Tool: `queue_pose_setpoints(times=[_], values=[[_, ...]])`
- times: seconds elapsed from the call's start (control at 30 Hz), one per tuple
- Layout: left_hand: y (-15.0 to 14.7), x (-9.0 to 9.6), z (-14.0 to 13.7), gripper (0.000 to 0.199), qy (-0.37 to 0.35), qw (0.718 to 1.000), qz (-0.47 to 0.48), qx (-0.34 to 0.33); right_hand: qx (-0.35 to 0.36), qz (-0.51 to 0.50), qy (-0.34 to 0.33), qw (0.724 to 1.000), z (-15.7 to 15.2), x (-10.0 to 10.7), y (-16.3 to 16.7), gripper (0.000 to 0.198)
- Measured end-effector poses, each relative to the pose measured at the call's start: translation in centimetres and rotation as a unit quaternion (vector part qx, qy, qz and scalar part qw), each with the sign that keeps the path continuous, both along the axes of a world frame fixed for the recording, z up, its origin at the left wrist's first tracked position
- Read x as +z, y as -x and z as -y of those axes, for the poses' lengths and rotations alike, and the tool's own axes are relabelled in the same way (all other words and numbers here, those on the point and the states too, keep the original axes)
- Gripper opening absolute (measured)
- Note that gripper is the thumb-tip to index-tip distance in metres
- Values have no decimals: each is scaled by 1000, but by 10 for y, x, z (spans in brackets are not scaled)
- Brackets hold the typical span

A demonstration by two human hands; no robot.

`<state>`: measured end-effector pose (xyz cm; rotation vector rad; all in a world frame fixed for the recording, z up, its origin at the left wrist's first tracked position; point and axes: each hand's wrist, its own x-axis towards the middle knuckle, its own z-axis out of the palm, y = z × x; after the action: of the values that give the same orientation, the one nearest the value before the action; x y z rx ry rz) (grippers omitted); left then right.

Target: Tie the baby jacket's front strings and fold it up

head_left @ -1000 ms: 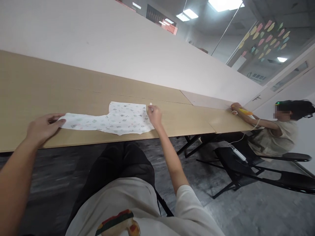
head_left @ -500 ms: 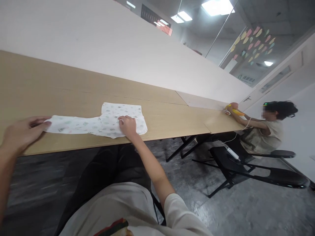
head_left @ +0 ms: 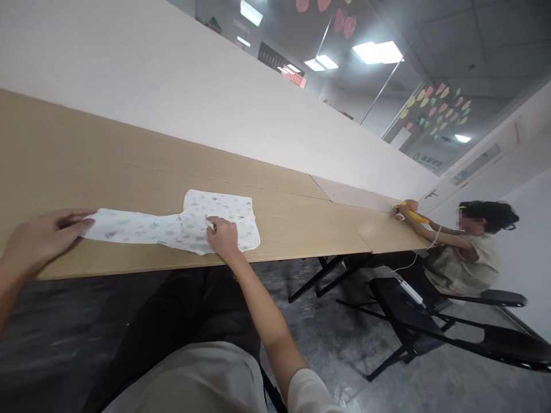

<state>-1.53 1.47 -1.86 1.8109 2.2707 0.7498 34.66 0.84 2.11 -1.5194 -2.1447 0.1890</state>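
A small white garment (head_left: 148, 228) with a light green and grey print lies flat on the wooden table. Its narrow part stretches left, and a wider, squarish part is on the right; the exact kind of garment I cannot tell. My left hand (head_left: 47, 234) pinches the tip of the narrow end between thumb and fingers. On the wide part rests my right hand (head_left: 224, 236), its fingers curled and gripping a small raised fold of the fabric.
The long table (head_left: 297, 223) runs along a white wall (head_left: 181, 97). Farther right, a seated person (head_left: 467, 252) handles a yellow toy-like thing (head_left: 415, 215). Black folding chairs (head_left: 400, 310) stand there, one with a white power strip (head_left: 411, 291) on it.
The view has tilted slightly upward, so the table appears lower. Both hands keep their places on the garment, with the right fingers drawn in a little on the fabric.
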Motion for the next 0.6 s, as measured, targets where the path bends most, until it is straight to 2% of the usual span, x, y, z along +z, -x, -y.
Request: queue_pose_setpoints(times=[0.1, 0.17, 0.3, 0.4, 0.5, 0.6], values=[[-22, 24, 16, 75, 21, 998, 59, 27, 9, -12, 7, 1000, 4, 4, 0, 36], [-29, 33, 21, 73, 33, 996, 73, 31, 15, -8, 10, 1000, 6, 7, 0, 34], [-31, 35, 22, 69, 26, 996, 80, 28, 38, 12, 18, 999, 10, 9, -1, 22], [-29, 33, 21, 68, 19, 996, 82, 30, 56, -13, -11, 998, 17, 5, -5, 18], [-28, 32, 20, 66, 21, 995, 86, 40, 47, -99, -95, 989, 43, -9, -14, 15], [-31, 32, 21, 64, 12, 995, 80, 49, 11, -195, -147, 970, 87, -44, -21, 19]])
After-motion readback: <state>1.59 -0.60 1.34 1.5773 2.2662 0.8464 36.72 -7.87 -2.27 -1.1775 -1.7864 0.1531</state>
